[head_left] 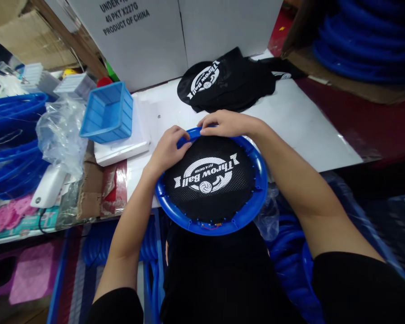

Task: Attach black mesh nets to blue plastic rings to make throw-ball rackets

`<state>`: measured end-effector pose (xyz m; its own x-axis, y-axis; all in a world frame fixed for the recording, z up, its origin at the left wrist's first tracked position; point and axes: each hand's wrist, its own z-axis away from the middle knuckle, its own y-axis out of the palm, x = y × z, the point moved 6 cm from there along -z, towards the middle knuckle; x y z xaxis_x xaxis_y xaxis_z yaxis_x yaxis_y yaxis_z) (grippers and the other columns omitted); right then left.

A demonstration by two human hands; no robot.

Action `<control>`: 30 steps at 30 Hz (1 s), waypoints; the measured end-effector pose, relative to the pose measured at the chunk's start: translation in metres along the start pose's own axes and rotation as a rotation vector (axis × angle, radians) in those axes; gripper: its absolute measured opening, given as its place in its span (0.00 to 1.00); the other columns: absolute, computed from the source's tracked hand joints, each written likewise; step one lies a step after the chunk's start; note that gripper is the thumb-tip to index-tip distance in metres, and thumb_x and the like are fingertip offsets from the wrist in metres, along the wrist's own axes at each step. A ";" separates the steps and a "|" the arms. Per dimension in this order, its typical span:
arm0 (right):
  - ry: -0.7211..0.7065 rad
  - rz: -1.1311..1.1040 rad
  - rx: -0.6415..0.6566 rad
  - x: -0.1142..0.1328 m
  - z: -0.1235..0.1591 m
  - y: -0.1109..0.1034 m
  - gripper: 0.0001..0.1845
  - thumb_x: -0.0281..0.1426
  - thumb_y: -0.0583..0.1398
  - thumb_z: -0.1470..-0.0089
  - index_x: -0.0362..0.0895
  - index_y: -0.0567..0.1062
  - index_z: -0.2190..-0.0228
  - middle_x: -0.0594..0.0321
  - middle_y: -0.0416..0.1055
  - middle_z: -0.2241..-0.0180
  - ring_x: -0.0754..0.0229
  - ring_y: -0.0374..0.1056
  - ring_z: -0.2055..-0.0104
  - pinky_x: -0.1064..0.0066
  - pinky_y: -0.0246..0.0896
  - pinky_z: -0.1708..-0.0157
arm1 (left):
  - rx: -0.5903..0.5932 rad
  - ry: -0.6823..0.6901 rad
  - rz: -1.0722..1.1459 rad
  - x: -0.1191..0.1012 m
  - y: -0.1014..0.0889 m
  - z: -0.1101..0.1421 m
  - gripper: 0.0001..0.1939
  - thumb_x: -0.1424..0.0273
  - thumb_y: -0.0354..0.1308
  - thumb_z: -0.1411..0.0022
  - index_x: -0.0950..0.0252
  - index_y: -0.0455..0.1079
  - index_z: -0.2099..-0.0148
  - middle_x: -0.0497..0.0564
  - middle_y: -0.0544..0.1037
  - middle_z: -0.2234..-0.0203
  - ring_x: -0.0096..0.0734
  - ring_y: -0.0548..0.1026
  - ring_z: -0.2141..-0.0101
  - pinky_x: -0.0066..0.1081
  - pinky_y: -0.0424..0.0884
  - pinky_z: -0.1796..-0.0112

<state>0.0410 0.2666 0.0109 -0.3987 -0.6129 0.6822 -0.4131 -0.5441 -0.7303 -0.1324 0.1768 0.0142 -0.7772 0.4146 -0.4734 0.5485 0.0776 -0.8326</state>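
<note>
One grip apiece: left hand (169, 150) and right hand (228, 123) hold the ring (261, 181) by its far rim, presumably steadying it because the near side overhangs the surface (310, 130).

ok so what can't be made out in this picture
All in the head view:
Round blue plastic ring: underside, facing away from the camera.
Tiny parts with red wire on its near rim: too small to identify.
Left hand: some fingers, hidden by its own back.
Flat black mesh pieces: their number, hidden by overlap.
Large white cardboard carton: top, cut off by upper edge.
</note>
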 end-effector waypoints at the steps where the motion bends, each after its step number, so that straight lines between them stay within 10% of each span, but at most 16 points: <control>1: -0.011 -0.016 0.012 0.000 0.002 -0.001 0.15 0.43 0.64 0.39 0.48 0.86 0.60 0.56 0.83 0.46 0.43 0.75 0.41 0.50 0.65 0.37 | 0.032 0.052 -0.054 -0.005 0.002 0.002 0.02 0.70 0.65 0.32 0.61 0.76 0.57 0.57 0.80 0.50 0.46 0.77 0.47 0.47 0.74 0.43; 18: -0.070 -0.121 -0.059 0.007 0.004 0.004 0.07 0.37 0.63 0.41 0.48 0.80 0.64 0.61 0.82 0.60 0.51 0.73 0.56 0.58 0.66 0.49 | 0.224 -0.051 0.056 -0.004 0.011 0.012 0.19 0.55 0.77 0.43 0.63 0.77 0.62 0.62 0.56 0.23 0.66 0.49 0.23 0.65 0.50 0.27; 30: 0.030 -0.109 -0.125 0.003 0.002 0.011 0.04 0.32 0.64 0.41 0.47 0.79 0.64 0.59 0.81 0.60 0.52 0.73 0.57 0.58 0.67 0.51 | 0.128 -0.298 0.383 0.016 -0.009 0.012 0.11 0.61 0.69 0.37 0.61 0.76 0.66 0.61 0.77 0.36 0.51 0.73 0.35 0.55 0.65 0.32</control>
<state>0.0370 0.2571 0.0046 -0.3698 -0.5356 0.7592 -0.5533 -0.5296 -0.6430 -0.1539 0.1718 0.0104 -0.5918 0.1127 -0.7981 0.7840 -0.1494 -0.6025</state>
